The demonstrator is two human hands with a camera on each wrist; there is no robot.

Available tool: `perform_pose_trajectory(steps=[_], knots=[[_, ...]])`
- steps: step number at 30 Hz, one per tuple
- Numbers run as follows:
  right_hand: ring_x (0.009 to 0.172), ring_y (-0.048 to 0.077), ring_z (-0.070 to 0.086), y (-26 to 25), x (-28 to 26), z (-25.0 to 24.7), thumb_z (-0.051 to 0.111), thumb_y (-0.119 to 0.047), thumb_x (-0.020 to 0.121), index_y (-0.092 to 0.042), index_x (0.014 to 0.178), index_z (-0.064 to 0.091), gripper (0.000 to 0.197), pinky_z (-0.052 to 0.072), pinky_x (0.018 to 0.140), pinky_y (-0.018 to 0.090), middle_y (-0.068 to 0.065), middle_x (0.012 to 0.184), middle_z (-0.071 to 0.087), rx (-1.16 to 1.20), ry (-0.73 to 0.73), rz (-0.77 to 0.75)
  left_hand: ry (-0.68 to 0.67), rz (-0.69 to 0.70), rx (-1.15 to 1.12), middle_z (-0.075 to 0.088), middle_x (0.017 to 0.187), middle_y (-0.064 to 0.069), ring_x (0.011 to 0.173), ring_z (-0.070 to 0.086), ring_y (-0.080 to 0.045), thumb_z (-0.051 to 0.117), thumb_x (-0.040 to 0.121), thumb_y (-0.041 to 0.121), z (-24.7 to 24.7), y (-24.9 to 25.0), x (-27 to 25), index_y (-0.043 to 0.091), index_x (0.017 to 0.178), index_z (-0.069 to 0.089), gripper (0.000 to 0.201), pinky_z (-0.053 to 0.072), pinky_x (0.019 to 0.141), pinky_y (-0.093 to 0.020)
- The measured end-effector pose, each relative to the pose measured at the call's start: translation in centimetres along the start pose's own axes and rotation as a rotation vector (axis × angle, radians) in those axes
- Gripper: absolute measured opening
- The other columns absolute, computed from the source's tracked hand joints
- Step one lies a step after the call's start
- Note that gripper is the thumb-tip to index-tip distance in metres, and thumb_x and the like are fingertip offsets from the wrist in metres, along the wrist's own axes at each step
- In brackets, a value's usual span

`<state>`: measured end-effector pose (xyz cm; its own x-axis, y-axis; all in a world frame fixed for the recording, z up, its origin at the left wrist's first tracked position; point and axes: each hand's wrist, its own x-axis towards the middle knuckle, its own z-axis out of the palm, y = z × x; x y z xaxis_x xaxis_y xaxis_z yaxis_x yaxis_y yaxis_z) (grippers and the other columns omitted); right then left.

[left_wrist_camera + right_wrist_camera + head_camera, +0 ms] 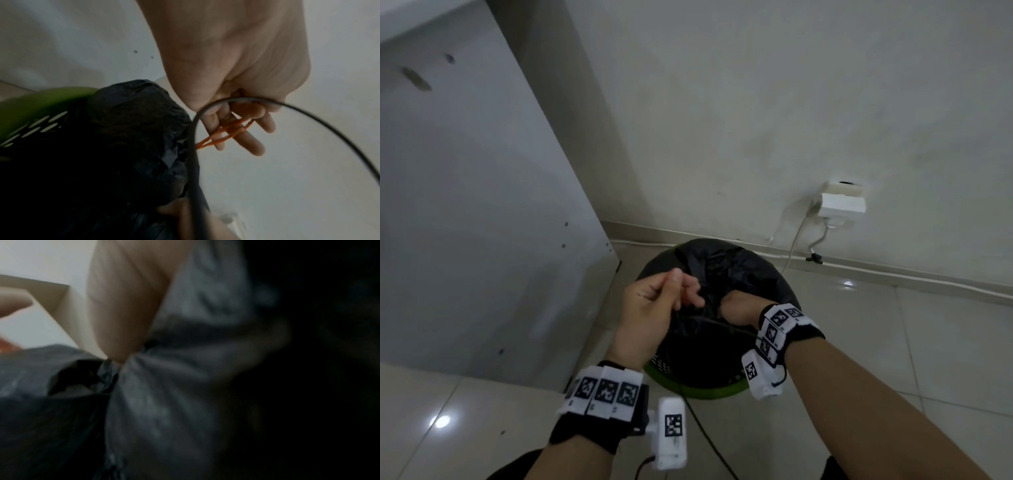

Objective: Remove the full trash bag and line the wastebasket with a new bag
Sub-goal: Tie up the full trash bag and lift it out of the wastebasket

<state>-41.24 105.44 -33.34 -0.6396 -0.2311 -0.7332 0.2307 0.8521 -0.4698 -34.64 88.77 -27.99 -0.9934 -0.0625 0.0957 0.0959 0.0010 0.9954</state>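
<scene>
A green slotted wastebasket [698,389] stands on the floor by the wall, filled by a black trash bag [726,263] that bulges over its rim. My left hand [671,294] hovers over the bag's near left side; in the left wrist view its fingers [244,139] have a thin orange drawstring [222,133] looped through them, running down into the black bag [123,146]. My right hand [736,306] grips the bunched plastic at the bag's top; in the right wrist view its thumb [127,308] presses into the gathered neck of the bag [164,386]. The right fingers are hidden in the plastic.
A grey cabinet panel [465,205] stands close on the left of the basket. A white wall socket [842,205] with cables sits low on the wall at the right. Glossy floor tiles [893,342] spread to the right and front. A black wrist-camera cable [287,110] arcs past my left hand.
</scene>
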Motion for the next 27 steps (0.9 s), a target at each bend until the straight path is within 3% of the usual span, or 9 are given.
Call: perform_pose_trajectory(steps=[3, 7, 8, 11, 15, 20, 22, 24, 27], knots=[[0.108, 0.028, 0.061, 0.5, 0.0, 0.0, 0.049, -0.023, 0.097, -0.002, 0.117, 0.066, 0.034, 0.047, 0.096, 0.033, 0.017, 0.125, 0.065, 0.17, 0.037, 0.052, -0.221, -0.086, -0.034, 0.059, 0.064, -0.001, 0.07, 0.064, -0.024, 0.045, 0.1, 0.026, 1.1, -1.6, -0.6, -0.003, 0.097, 0.073, 0.04, 0.052, 0.091, -0.051], [0.07, 0.015, 0.057, 0.8, -0.6, 0.2, 0.057, -0.041, 0.094, -0.011, 0.078, 0.066, 0.036, 0.048, 0.067, 0.025, 0.005, 0.083, 0.067, 0.26, 0.095, 0.006, -0.323, -0.346, 0.081, 0.063, 0.076, -0.005, 0.075, 0.062, -0.014, 0.036, 0.105, 0.014, 1.8, -4.3, -0.7, 0.011, 0.108, 0.073, 0.038, 0.045, 0.083, -0.028], [0.071, 0.017, 0.061, 0.8, -0.9, 0.3, 0.059, -0.043, 0.091, -0.013, 0.074, 0.067, 0.036, 0.052, 0.072, 0.027, 0.005, 0.081, 0.068, 0.338, 0.089, 0.001, -0.289, -0.356, 0.093, 0.062, 0.078, -0.007, 0.073, 0.06, -0.015, 0.038, 0.105, 0.012, 1.8, -5.0, -0.6, 0.013, 0.108, 0.073, 0.035, 0.045, 0.081, -0.028], [0.097, 0.026, 0.069, 1.1, -2.5, 0.7, 0.055, -0.025, 0.085, -0.011, 0.094, 0.075, 0.027, 0.051, 0.1, 0.044, 0.011, 0.101, 0.075, 0.391, 0.175, -0.11, -0.182, -0.321, 0.108, 0.065, 0.077, -0.008, 0.071, 0.061, -0.013, 0.05, 0.1, 0.006, 1.9, -5.9, -0.6, 0.016, 0.107, 0.071, 0.024, 0.049, 0.082, -0.024], [0.108, 0.031, 0.058, 0.9, -6.4, 1.8, 0.059, -0.012, 0.082, -0.011, 0.129, 0.055, 0.047, 0.048, 0.093, 0.034, 0.01, 0.127, 0.049, 0.073, 0.556, -0.23, -0.124, -0.311, 0.071, 0.072, 0.071, -0.001, 0.064, 0.067, -0.013, 0.064, 0.089, -0.004, 2.7, -6.1, -1.1, 0.011, 0.1, 0.075, 0.022, 0.053, 0.072, -0.018], [0.078, 0.031, 0.057, 2.4, -7.9, 3.6, 0.06, -0.025, 0.087, -0.014, 0.081, 0.049, 0.017, 0.037, 0.055, 0.028, 0.004, 0.08, 0.049, -0.118, 0.566, -0.034, -0.209, -0.133, 0.263, 0.06, 0.083, 0.005, 0.084, 0.067, -0.001, 0.06, 0.095, 0.007, 2.6, -6.1, -1.8, 0.01, 0.084, 0.076, 0.019, 0.05, 0.08, -0.017], [0.068, 0.02, 0.055, 2.8, -7.7, 3.6, 0.061, -0.031, 0.09, -0.017, 0.087, 0.056, 0.015, 0.038, 0.054, 0.026, 0.0, 0.072, 0.054, 0.1, 0.623, -0.081, -0.24, -0.128, 0.262, 0.057, 0.083, 0.007, 0.096, 0.067, -0.003, 0.055, 0.098, 0.009, 2.2, -6.1, -2.0, 0.019, 0.067, 0.068, 0.034, 0.051, 0.085, -0.024], [0.071, 0.013, 0.059, 2.5, -7.4, 3.8, 0.061, -0.037, 0.092, -0.028, 0.091, 0.064, 0.01, 0.044, 0.06, 0.022, -0.004, 0.075, 0.062, 0.383, 0.589, -0.176, -0.272, -0.063, 0.316, 0.057, 0.083, 0.011, 0.088, 0.064, -0.004, 0.058, 0.096, 0.009, 1.9, -6.3, -2.1, 0.03, 0.074, 0.07, 0.033, 0.049, 0.079, -0.019], [0.08, 0.013, 0.068, 1.9, -6.4, 4.2, 0.063, -0.052, 0.088, -0.027, 0.08, 0.073, 0.028, 0.053, 0.073, 0.032, -0.003, 0.078, 0.072, 0.557, 0.519, -0.261, -0.315, 0.082, 0.376, 0.061, 0.085, 0.003, 0.08, 0.061, -0.007, 0.062, 0.093, 0.01, 1.4, -7.0, -2.2, 0.017, 0.091, 0.077, 0.016, 0.045, 0.072, -0.014]])
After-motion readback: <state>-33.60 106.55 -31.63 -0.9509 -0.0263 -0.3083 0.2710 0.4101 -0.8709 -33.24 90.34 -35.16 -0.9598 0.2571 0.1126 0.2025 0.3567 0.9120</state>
